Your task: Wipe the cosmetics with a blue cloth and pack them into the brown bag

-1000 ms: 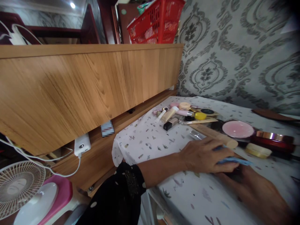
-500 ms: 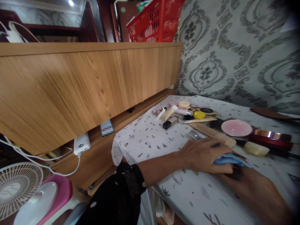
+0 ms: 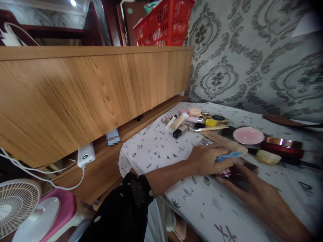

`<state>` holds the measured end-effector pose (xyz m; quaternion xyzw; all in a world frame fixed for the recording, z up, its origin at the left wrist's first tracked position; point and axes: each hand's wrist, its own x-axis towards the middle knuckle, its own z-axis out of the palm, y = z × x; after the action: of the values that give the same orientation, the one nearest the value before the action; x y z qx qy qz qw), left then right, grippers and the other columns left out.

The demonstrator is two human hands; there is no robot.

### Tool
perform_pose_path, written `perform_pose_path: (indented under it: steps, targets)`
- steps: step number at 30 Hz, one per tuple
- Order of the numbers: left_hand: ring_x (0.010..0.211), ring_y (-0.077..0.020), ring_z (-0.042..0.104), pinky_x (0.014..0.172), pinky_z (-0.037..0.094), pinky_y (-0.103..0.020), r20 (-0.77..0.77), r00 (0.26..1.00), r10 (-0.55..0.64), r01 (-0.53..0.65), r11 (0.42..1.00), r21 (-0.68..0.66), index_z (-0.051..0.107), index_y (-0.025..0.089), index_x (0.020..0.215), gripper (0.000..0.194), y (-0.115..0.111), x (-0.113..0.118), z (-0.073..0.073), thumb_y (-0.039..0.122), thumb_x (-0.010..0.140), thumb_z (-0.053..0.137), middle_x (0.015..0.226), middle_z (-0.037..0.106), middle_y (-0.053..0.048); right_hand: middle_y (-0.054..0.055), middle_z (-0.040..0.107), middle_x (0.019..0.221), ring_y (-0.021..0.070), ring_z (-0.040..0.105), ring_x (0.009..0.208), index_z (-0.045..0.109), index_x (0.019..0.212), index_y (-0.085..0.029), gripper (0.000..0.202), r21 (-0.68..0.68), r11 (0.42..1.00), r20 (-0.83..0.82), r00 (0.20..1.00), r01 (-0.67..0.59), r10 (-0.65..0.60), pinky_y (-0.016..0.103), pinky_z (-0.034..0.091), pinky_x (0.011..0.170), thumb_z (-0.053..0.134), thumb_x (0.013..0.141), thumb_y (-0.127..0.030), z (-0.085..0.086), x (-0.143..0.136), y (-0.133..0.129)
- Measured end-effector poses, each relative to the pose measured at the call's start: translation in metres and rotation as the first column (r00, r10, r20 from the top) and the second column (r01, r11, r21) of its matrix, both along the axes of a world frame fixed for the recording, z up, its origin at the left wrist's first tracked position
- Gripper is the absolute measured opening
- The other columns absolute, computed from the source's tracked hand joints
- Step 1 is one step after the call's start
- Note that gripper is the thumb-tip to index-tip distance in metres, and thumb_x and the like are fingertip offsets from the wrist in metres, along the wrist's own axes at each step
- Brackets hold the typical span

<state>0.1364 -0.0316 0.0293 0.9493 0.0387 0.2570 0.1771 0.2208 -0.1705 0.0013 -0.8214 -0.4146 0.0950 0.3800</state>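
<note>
Head view: we are curling our left hand (image 3: 208,159) downward, pinching a blue cloth (image 3: 228,156) that is poking out between the fingers. Our right hand (image 3: 259,188) is cupping a dark red container (image 3: 225,172), thumb and fingers bending around it; much of it is hiding behind the hands, and we cannot tell whether it is touching the patterned tablecloth (image 3: 151,151). Container and cloth are sitting close together, between our two hands. Beyond them, a pink dish (image 3: 248,135) is lying near a pale yellow bar (image 3: 268,157) and a red jar (image 3: 282,149). Farther left, a beige tube (image 3: 179,121) is resting among other small items.
</note>
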Motion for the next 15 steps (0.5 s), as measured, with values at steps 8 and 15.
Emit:
perform_pose_path:
  steps: [8,15]
  targets:
    - [0.098,-0.0163,0.068,0.081,0.052,-0.024,0.025,0.998,0.06,-0.06,0.998,0.001,0.07,0.017,0.092,0.031,0.0008,0.0035,-0.0015,0.037,0.099,0.046,0.1,0.073,-0.004,0.01,0.077,0.097,0.0356,0.074,0.087,0.06,0.113,-0.024,0.056,0.043,0.997,0.046,0.997,-0.067,0.065,0.047,0.059,0.074,0.057,0.071,-0.061,0.0014,-0.0015,-0.0023]
    - [0.09,-0.0164,0.07,0.079,0.052,-0.025,0.003,0.984,0.178,-0.178,0.984,0.03,0.071,0.019,0.083,0.038,0.0059,0.0018,-0.0005,0.04,0.1,0.044,0.089,0.075,-0.002,0.009,0.077,0.099,0.0314,0.074,0.086,0.062,0.115,-0.023,0.059,0.059,0.997,0.164,0.986,-0.049,0.039,0.04,0.061,0.072,0.053,0.073,-0.063,-0.0038,-0.0017,0.001]
